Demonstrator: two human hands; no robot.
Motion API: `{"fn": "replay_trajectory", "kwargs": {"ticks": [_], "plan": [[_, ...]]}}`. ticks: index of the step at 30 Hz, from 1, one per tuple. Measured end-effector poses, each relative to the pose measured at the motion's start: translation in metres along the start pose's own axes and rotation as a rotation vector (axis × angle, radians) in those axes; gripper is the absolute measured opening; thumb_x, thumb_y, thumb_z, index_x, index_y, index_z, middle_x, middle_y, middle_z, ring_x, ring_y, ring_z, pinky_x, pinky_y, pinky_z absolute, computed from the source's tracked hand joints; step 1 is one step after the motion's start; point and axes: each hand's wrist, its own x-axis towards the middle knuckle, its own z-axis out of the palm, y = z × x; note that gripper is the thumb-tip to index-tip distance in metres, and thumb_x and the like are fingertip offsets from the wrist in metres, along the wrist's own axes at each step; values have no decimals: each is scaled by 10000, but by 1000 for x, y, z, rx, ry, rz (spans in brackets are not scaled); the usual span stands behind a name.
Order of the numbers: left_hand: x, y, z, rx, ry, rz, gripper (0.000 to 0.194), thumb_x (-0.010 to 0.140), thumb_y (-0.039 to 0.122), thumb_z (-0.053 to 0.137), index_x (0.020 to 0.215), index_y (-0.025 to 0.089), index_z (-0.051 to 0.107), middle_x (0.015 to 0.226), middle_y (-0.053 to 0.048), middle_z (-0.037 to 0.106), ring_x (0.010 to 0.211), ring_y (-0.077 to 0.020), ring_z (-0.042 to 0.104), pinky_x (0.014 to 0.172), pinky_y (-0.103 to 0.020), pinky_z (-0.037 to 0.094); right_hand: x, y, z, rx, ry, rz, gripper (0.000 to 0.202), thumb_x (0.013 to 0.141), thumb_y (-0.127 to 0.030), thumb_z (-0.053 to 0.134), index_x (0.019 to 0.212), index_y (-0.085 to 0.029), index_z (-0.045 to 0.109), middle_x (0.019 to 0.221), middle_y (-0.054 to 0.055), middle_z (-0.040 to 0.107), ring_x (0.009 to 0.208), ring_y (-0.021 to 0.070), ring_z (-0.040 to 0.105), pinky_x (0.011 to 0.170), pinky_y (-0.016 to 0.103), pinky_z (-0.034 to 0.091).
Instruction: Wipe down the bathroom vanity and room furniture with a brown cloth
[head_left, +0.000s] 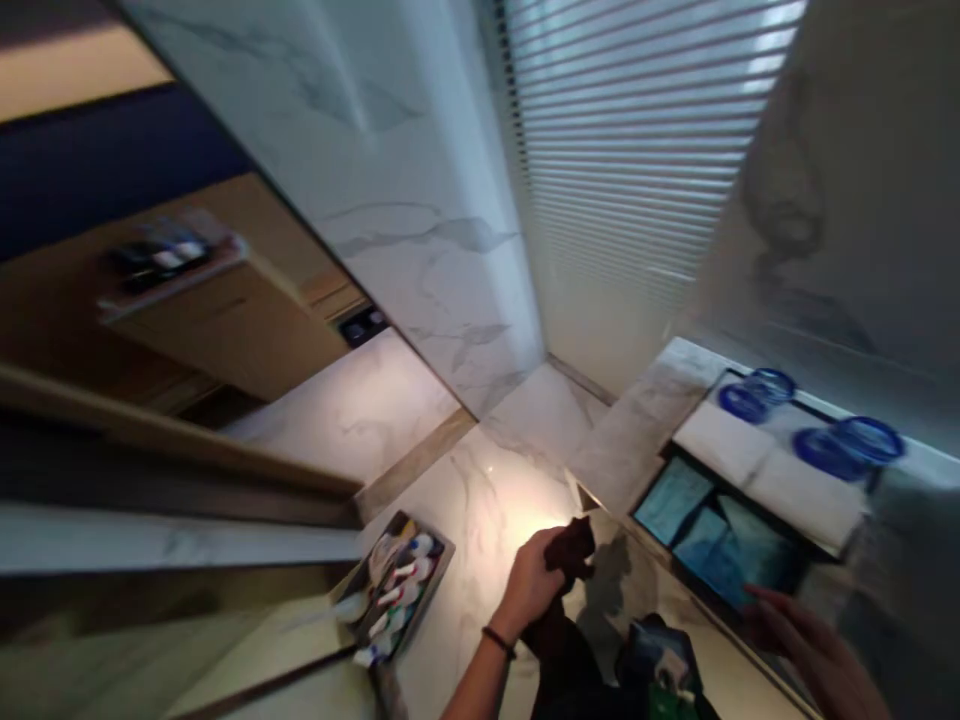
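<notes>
1. Head view, left hand [534, 580]: we see its fingers closed around a dark cloth [571, 552], held above the pale marble worktop [480, 500]; a dark band sits on the wrist.
2. Head view, right hand [814, 655]: low at the right edge, blurred, fingers spread open and holding nothing, just beside a black tray [720, 545] with blue-green packets.
3. Past that tray we note folded white towels [772, 465] and blue rings [847, 445] near the wall.
4. To the left of the cloth, well apart from it, lies a tray of small tubes and bottles [396, 588].
5. Behind: marble wall [420, 240], slatted blind [637, 150].
</notes>
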Motion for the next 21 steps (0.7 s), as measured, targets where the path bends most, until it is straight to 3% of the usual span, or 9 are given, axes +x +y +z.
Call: {"fn": "replay_trajectory", "kwargs": {"ticks": [4,7,9,13,15,18,21], "plan": [[53,51,-45,-30,13,54,641,594,98,463,1227,169,532,1130,-39,666,1045,-213,613,977,-387,468,6,-21,-6,232,60,36,787,602,-715,679,1118,-129,591,935,109,674,869,278,624,834,378,502],[103,80,-55,105,72,233,590,671,153,496,1259,189,505,1233,-40,611,1146,-213,561,1053,-403,407,16,-36,6,501,115,64,798,591,-696,737,1121,-121,579,1023,136,657,926,279,622,799,359,518],[138,81,-41,244,53,370,576,727,163,487,1303,189,474,1342,-58,529,1246,-207,480,1107,-400,343,28,-44,18,679,124,59,757,600,-643,777,1122,-128,586,1110,150,629,1020,294,600,818,358,523],[202,50,15,608,-292,598,587,816,243,521,1390,206,405,1487,-80,359,1387,-272,281,1142,-486,254,68,-55,40,1022,173,17,529,613,-462,837,1017,-183,641,1158,99,619,1122,294,550,920,389,505],[233,41,39,773,-400,710,631,822,300,561,1420,250,364,1522,-51,295,1420,-309,178,1148,-543,189,90,-57,48,1157,213,16,423,600,-400,850,921,-192,670,1122,71,637,1137,291,540,985,403,471],[291,56,65,875,-384,813,622,853,319,536,1437,261,330,1533,-30,271,1426,-304,145,1153,-541,166,111,-60,57,1254,293,-17,359,601,-348,862,875,-196,686,1064,41,657,1121,278,552,1049,412,418],[360,94,88,884,-342,877,575,867,323,515,1416,226,374,1511,-52,319,1409,-314,187,1145,-528,188,113,-57,67,1220,351,-83,394,626,-355,862,943,-206,680,1106,32,642,1154,257,528,1063,377,402]]}}
